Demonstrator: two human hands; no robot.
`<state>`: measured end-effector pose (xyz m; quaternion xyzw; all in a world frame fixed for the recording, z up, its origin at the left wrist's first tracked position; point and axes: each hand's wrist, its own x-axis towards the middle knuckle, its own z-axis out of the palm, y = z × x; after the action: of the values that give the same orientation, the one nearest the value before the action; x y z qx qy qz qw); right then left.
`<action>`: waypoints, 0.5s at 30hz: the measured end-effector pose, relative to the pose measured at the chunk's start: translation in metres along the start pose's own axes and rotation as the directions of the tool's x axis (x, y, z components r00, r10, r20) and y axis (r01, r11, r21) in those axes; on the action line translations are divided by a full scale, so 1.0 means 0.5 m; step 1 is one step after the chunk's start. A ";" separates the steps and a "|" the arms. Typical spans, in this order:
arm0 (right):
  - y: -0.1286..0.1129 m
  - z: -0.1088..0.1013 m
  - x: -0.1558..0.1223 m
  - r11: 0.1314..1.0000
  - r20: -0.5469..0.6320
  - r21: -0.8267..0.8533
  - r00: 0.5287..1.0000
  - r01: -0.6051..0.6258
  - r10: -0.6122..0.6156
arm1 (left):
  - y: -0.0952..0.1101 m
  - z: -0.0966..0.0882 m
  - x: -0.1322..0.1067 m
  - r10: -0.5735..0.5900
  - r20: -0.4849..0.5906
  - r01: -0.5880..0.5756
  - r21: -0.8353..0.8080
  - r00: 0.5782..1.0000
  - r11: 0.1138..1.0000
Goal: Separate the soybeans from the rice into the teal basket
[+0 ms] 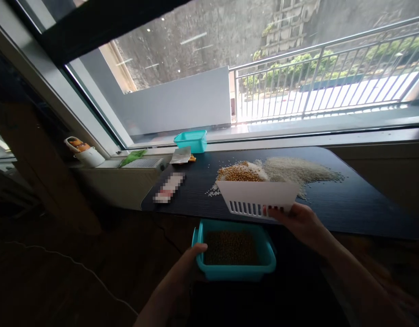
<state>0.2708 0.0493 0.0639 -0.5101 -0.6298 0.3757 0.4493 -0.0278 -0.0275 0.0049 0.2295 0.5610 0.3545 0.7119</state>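
Note:
In my right hand (pixel 299 220) is a white plastic scraper (pixel 258 193) with a row of slots along its near edge. Its far edge stands against a heap of golden-brown beans (pixel 241 172) on the dark table (pixel 192 197). A pile of whitish grains (pixel 291 170) spreads to the right of the beans. My left hand (pixel 190 259) grips the left rim of a turquoise plastic basin (pixel 236 271), with the thumb over the rim. Brown beans (pixel 231 247) cover the bottom of this basin, which sits below the table's front edge.
A second turquoise basin (pixel 192 141) stands at the back by the window. Near it lie a crumpled pale packet (pixel 181 155) and a blurred flat item (pixel 170 187). On the left sill are a white pot (pixel 90 156) and a green cloth (pixel 132 157). A cord (pixel 80 270) crosses the floor.

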 end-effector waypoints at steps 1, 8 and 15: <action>0.005 -0.009 0.005 1.000 -0.019 -0.009 1.000 0.000 0.000 | -0.004 0.001 0.006 -0.009 0.022 0.009 -0.001 1.000 1.000; 0.047 -0.066 0.043 1.000 -0.122 0.006 0.992 0.013 -0.012 | -0.032 0.032 0.071 -0.012 0.029 0.012 -0.024 1.000 1.000; 0.075 -0.090 0.052 0.979 -0.412 0.206 0.906 -0.009 0.095 | -0.057 0.062 0.074 -0.053 0.016 0.054 -0.064 0.998 0.997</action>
<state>0.3229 0.0831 0.0478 -0.5480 -0.4639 0.3301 0.6127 0.0134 -0.0152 -0.0310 0.1941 0.5500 0.3516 0.7322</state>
